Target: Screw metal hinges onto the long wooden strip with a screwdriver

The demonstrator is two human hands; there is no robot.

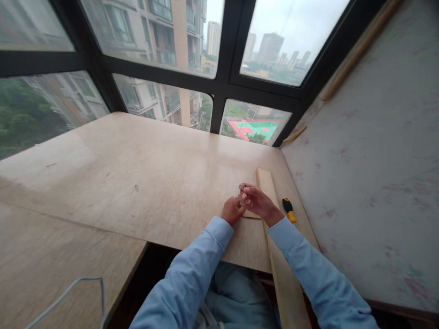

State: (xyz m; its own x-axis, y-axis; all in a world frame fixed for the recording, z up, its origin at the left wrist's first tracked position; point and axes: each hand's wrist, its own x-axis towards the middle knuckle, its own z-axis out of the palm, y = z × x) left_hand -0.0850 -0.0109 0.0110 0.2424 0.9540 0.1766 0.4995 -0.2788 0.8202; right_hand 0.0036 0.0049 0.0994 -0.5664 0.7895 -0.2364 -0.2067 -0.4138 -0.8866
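My left hand and my right hand meet above the tabletop. Thumb and fingers of the right hand pinch a small shiny metal piece, too small to name. The left fingers are curled closed just below it, and what they hold is mostly hidden. Beneath the hands lies a thin flat board, mostly covered by them. A long pale wooden plank runs under my right forearm toward the window. To the right of it lies a screwdriver with a black and yellow handle.
The stone-patterned tabletop reaches to dark-framed windows. A small metal bit lies left of the hands. A white cable loops at the lower left, beside a dark gap. A papered wall bounds the right side.
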